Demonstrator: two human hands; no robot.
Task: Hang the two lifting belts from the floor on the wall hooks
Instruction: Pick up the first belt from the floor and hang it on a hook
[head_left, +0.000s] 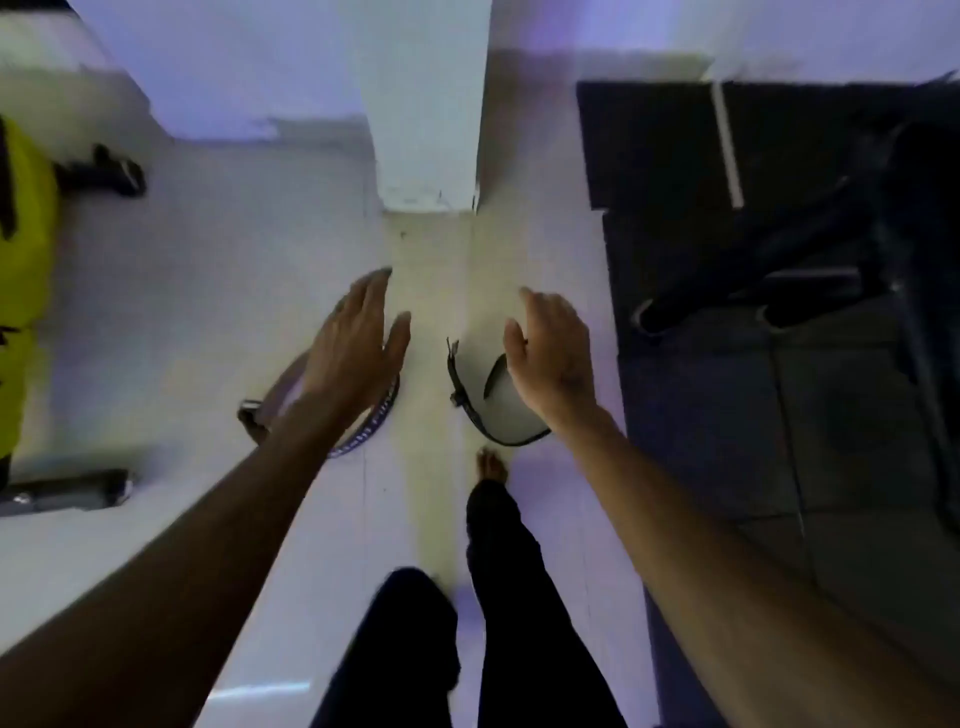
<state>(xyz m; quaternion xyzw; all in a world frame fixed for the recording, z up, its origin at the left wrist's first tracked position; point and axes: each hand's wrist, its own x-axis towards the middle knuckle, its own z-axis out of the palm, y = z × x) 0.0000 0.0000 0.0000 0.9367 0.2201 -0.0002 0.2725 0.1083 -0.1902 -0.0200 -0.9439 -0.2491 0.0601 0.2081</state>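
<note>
1. Belts, two curled loops, lie on the pale tiled floor (218, 312) below a white pillar (428, 104)
2. Left hand (353, 353), fingers spread, holds nothing, over the printed grey belt (371, 423)
3. Right hand (553, 358), open and empty, covers part of the black buckled belt (470, 408)

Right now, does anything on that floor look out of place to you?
Yes. Two lifting belts lie curled on the pale floor instead of hanging up: one belt partly under the left hand, the other belt beside the right hand. Both hands are open above them, holding nothing. No hooks show in this view.
</note>
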